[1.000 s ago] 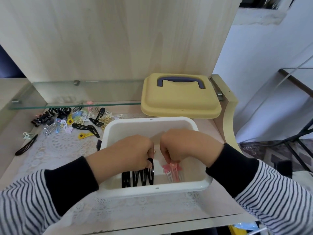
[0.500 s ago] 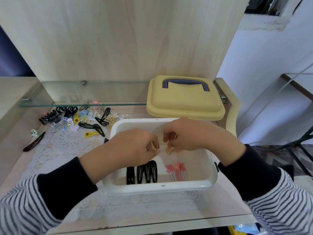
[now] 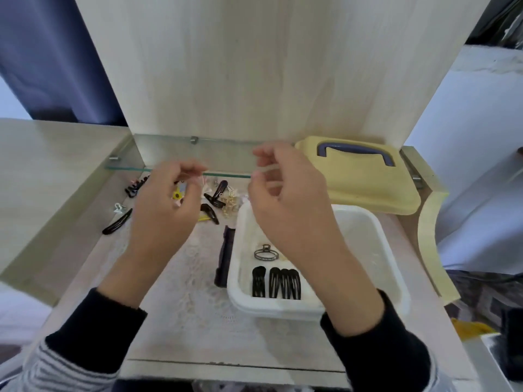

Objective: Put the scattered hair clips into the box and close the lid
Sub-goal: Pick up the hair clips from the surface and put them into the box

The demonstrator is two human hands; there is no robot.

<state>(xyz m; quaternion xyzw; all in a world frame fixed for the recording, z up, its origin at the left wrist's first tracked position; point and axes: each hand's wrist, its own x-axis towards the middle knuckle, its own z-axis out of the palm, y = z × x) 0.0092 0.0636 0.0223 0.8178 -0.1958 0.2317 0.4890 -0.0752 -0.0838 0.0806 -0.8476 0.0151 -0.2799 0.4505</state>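
The white box [image 3: 373, 250] stands open on the desk, right of centre. Inside lie several black snap clips [image 3: 276, 282] and a dark metal claw clip [image 3: 266, 254]. The yellow lid [image 3: 365, 182] with a purple handle leans behind the box. Scattered clips [image 3: 218, 200] lie under the glass shelf at the back left. A long black clip [image 3: 117, 222] lies apart at the far left. My left hand [image 3: 167, 205] hovers over the scattered clips, fingers curled loosely and empty. My right hand [image 3: 285, 199] is raised over the box's back left corner, fingers apart, holding nothing that I can see.
A glass shelf [image 3: 169, 157] juts out just above the scattered clips. A dark comb-like clip [image 3: 225, 256] lies against the box's left wall. A lace mat [image 3: 192, 292] covers the desk. A wooden back panel [image 3: 254, 66] rises behind.
Both hands have lifted out of the box and moved back and left toward the scattered clips. The pink clip and gold clip left in the box are now hidden by my right arm.
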